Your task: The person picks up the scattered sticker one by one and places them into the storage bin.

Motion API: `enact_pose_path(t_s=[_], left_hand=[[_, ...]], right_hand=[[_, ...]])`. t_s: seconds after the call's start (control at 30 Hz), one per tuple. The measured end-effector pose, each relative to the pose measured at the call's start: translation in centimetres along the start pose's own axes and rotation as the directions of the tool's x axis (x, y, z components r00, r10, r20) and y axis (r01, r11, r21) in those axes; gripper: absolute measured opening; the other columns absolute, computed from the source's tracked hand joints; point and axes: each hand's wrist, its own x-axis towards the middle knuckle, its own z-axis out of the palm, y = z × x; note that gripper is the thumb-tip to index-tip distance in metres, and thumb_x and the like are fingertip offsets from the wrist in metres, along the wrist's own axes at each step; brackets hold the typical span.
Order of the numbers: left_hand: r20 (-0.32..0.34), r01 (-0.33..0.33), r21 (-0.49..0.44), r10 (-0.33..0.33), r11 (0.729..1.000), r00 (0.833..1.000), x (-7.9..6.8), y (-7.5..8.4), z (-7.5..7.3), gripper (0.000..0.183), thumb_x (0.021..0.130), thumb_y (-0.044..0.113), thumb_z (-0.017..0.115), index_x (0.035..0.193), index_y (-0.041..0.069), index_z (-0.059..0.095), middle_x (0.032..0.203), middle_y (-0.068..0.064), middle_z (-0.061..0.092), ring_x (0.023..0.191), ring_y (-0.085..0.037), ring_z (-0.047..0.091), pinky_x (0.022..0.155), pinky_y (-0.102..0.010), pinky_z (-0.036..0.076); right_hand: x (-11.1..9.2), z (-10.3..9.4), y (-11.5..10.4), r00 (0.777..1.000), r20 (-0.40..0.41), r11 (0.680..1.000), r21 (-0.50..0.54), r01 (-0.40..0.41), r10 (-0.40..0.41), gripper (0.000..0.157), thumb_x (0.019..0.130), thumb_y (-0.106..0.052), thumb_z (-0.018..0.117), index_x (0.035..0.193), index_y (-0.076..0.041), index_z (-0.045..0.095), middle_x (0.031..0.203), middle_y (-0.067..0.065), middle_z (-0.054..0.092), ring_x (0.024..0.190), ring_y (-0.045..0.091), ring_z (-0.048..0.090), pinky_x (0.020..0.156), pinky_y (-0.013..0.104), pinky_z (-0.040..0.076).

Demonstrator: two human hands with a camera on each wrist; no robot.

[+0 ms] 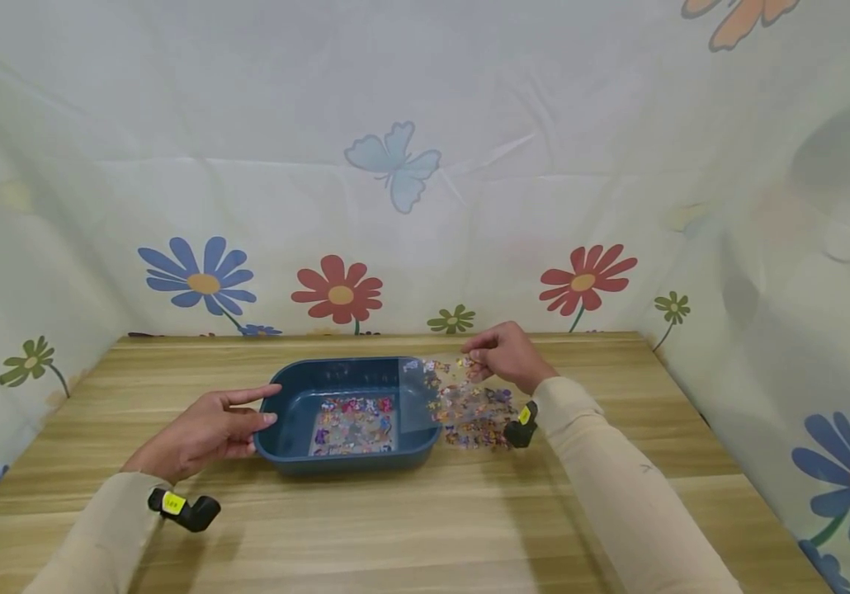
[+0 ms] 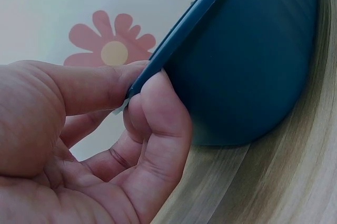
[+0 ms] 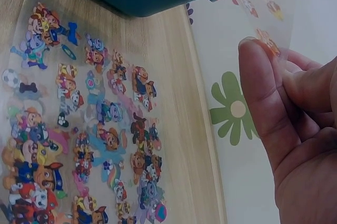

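A dark blue rectangular tub [image 1: 351,464] stands on the wooden table, with a clear sticker sheet [image 1: 354,425] lying on its floor. My left hand [image 1: 210,433] pinches the tub's left rim between thumb and fingers; the left wrist view shows the rim [image 2: 174,39] caught there. My right hand [image 1: 510,359] pinches the upper right corner of another clear sticker sheet [image 1: 417,404], which hangs across the tub's right end. Below that hand, more stickers on a clear sheet [image 3: 105,124] lie on the table, printed with cartoon dogs.
The wooden table [image 1: 365,536] ends at a pale curtain [image 1: 425,256] printed with flowers and a butterfly, which also rises along both sides. A black wrist mount [image 1: 187,511] sits on the left sleeve and another mount [image 1: 521,425] on the right.
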Motion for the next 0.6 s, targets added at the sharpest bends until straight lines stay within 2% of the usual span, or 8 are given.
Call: enact_pose_path(t_s=[0.6], left_hand=[[-0.002, 0.005, 0.0, -0.005, 1.0, 1.0, -0.07, 0.21, 0.07, 0.077, 0.088, 0.027, 0.075, 0.154, 0.02, 0.036, 0.08, 0.0, 0.059, 0.069, -0.015, 0.058, 0.068, -0.027, 0.058]], right_hand=[[0.44, 0.44, -0.21, 1.0, 0.024, 1.0, 0.029, 0.007, -0.008, 0.023, 0.096, 0.004, 0.055, 0.115, 0.008, 0.068, 0.109, 0.024, 0.069, 0.069, 0.017, 0.071, 0.069, 0.036, 0.062]])
